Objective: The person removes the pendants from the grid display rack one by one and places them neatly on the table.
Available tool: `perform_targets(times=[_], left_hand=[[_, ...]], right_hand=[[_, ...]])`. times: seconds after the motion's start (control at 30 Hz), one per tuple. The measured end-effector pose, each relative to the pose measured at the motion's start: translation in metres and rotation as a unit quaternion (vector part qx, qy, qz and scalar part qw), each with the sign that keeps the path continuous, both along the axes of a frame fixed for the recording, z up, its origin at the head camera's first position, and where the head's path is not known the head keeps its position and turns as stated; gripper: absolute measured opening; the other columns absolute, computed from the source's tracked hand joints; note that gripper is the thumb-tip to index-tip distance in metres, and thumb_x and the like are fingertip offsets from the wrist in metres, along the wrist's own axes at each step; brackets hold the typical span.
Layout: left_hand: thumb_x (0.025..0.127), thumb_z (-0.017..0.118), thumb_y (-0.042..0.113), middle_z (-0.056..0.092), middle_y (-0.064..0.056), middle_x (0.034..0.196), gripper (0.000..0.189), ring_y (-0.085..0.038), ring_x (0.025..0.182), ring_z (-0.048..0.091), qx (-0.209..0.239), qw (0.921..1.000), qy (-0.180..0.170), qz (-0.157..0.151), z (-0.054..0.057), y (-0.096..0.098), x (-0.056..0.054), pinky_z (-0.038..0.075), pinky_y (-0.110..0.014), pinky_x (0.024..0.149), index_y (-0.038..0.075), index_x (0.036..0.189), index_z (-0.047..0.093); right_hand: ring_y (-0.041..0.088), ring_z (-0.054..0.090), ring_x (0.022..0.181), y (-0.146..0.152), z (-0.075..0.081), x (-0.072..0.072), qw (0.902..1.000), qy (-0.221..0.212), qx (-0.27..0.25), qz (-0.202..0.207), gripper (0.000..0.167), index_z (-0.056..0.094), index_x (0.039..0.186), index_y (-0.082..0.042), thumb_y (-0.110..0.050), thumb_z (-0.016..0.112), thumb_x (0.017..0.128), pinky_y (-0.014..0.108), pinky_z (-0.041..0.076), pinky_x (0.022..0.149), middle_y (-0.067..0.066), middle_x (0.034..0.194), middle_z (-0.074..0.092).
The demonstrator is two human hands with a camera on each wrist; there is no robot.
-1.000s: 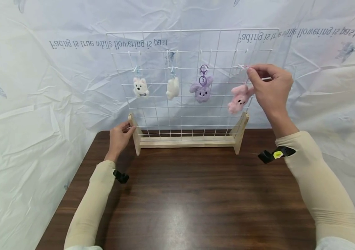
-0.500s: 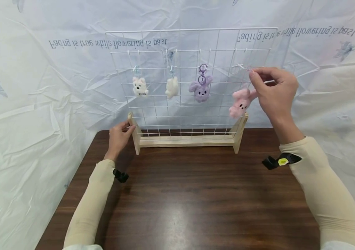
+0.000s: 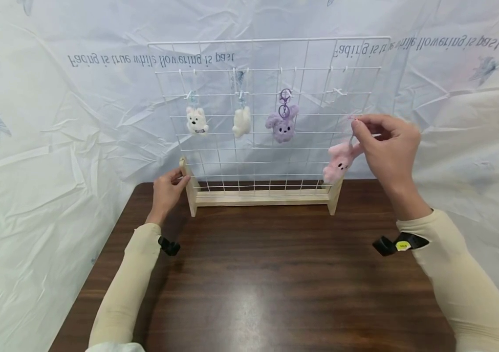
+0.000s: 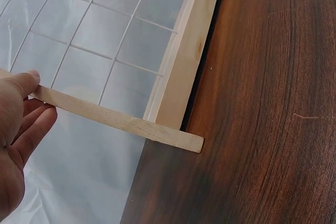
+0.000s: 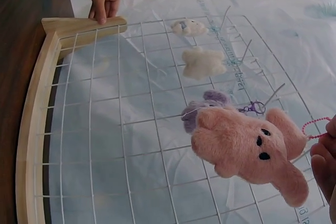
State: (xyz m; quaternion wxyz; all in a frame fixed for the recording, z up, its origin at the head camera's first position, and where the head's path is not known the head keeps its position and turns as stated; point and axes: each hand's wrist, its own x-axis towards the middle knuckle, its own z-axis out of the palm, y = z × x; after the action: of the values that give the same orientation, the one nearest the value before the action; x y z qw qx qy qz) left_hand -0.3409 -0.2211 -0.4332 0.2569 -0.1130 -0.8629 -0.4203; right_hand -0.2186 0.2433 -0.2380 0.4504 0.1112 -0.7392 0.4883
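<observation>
Pale, wrinkled cloth (image 3: 55, 146) fills the back, its printed lettering upside down, and a dark wood-grain table (image 3: 240, 264) stretches in front of it. There's the white wire grid (image 3: 253, 41), upright in its wooden stand (image 3: 262, 199) near the table's far edge.

Now the right hand (image 3: 390, 151), out by the grid's right side, thumb and forefinger in a narrow pinch. Over on the left, the left hand (image 3: 167, 191) grips the stand's left upright between thumb and fingers.

And here's the pink plush rabbit (image 3: 338, 164), dangling just below the right hand, in front of the grid's lower right! Its long axis runs aslant: ears up toward the hand, body down to the left, face turned to the person. From the head view it covers part of the stand's right upright; from the right wrist it blocks some of the purple plush (image 3: 282, 131).

That purple one hangs face-out from the grid; farther left, a white plush (image 3: 242, 122) shows its back, then a white dog plush (image 3: 197, 121) faces out. Smaller now: a white hook (image 3: 337, 91) above the rabbit, and a pink bead chain (image 5: 312, 121) running from the rabbit right into those pinching fingertips.
</observation>
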Motion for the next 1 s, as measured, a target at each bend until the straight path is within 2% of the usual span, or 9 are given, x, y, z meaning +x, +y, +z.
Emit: perform_targets(times=[0.17, 0.3, 0.5, 0.73, 0.83, 1.0], left_hand=[[0.097, 0.073, 0.019, 0.071, -0.025, 0.119, 0.038, -0.036, 0.104, 0.074, -0.001, 1.0, 0.005, -0.005, -0.001, -0.001, -0.001, 0.061, -0.05, 0.084, -0.005, 0.126, 0.069], [0.097, 0.073, 0.019, 0.071, -0.025, 0.119, 0.038, -0.036, 0.104, 0.074, -0.001, 1.0, 0.003, -0.004, -0.001, -0.001, -0.001, 0.061, -0.05, 0.084, -0.005, 0.126, 0.069], [0.098, 0.072, 0.019, 0.071, -0.024, 0.12, 0.037, -0.037, 0.106, 0.073, 0.0, 1.0, -0.005, -0.007, 0.0, 0.0, -0.001, 0.061, -0.05, 0.087, -0.006, 0.126, 0.069], [0.097, 0.073, 0.018, 0.071, -0.023, 0.12, 0.036, -0.036, 0.106, 0.073, 0.005, 0.9999, -0.011, -0.005, 0.0, -0.002, -0.002, 0.061, -0.05, 0.086, -0.005, 0.125, 0.07], [0.097, 0.074, 0.017, 0.072, -0.023, 0.12, 0.036, -0.036, 0.106, 0.073, 0.008, 0.9999, -0.012, -0.004, 0.001, -0.002, -0.001, 0.061, -0.049, 0.086, -0.004, 0.125, 0.07], [0.097, 0.073, 0.016, 0.071, -0.024, 0.121, 0.036, -0.036, 0.108, 0.072, 0.01, 0.9998, -0.014, -0.006, 0.0, -0.002, -0.001, 0.061, -0.049, 0.087, -0.005, 0.126, 0.069]], right_hand=[[0.001, 0.066, 0.065, 0.01, -0.017, -0.004, 0.9999, -0.005, 0.012, 0.01, 0.015, 0.08, 0.096, 0.005, -0.008, 0.078, 0.089, 0.011, 0.052, 0.062, -0.017, 0.079, 0.071], [0.004, 0.067, 0.063, 0.014, -0.028, -0.002, 0.9995, -0.008, 0.015, 0.026, 0.013, 0.08, 0.095, 0.005, -0.006, 0.078, 0.089, 0.011, 0.054, 0.061, -0.014, 0.078, 0.072], [0.0, 0.068, 0.064, 0.018, -0.046, 0.004, 0.9993, -0.015, 0.023, 0.027, 0.013, 0.079, 0.095, 0.007, -0.004, 0.077, 0.089, 0.01, 0.054, 0.062, -0.013, 0.08, 0.073], [-0.005, 0.065, 0.064, 0.004, -0.053, 0.029, 0.9988, -0.031, 0.036, 0.013, 0.013, 0.078, 0.094, 0.01, -0.002, 0.076, 0.089, 0.008, 0.051, 0.061, -0.019, 0.08, 0.07], [-0.007, 0.065, 0.064, 0.005, -0.062, 0.032, 0.9983, -0.044, 0.036, 0.011, 0.012, 0.077, 0.093, 0.01, -0.001, 0.075, 0.09, 0.007, 0.051, 0.061, -0.02, 0.079, 0.07], [-0.005, 0.066, 0.066, 0.008, -0.078, 0.035, 0.9974, -0.055, 0.045, 0.008, 0.009, 0.076, 0.093, 0.01, 0.001, 0.074, 0.091, 0.007, 0.051, 0.062, -0.012, 0.08, 0.072]])
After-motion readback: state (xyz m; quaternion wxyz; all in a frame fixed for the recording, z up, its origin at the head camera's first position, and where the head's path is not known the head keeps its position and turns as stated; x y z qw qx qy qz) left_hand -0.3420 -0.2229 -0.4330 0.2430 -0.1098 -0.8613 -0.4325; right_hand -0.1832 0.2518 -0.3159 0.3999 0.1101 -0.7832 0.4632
